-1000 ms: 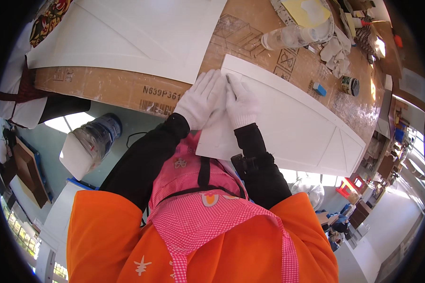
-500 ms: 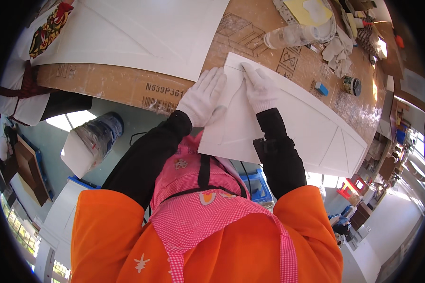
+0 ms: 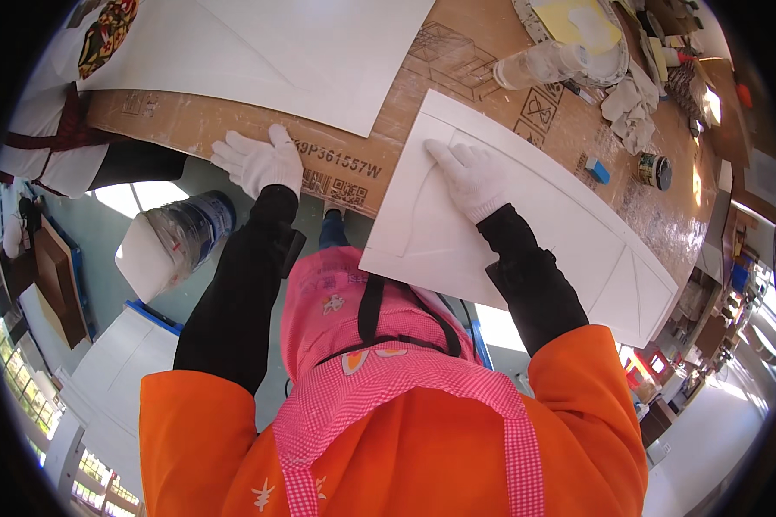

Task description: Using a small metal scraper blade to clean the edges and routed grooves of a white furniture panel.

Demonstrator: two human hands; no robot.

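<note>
Two panels (image 3: 526, 224) | bottle (image 3: 547, 65) (lying) | tin (image 3: 655, 170) beyond right hand (image 3: 474, 177)

A: Place type?

B: Workshop, looks like door or panel finishing. Long workbench (image 3: 655, 215) covered in stained cardboard (image 3: 233, 129), large white routed panels (image 3: 526, 224) laid flat on it.

A: Other evidence?

B: Small open tin (image 3: 655, 170), crumpled rags (image 3: 634, 108), a blue block (image 3: 597, 171), a clear plastic bottle (image 3: 539, 65) lying on the bench. More white boards (image 3: 112, 379) stacked on the floor, wooden frames (image 3: 47, 276) leaning at the left. Worker wears white gloves (image 3: 259, 159) and an apron (image 3: 379, 388).
</note>
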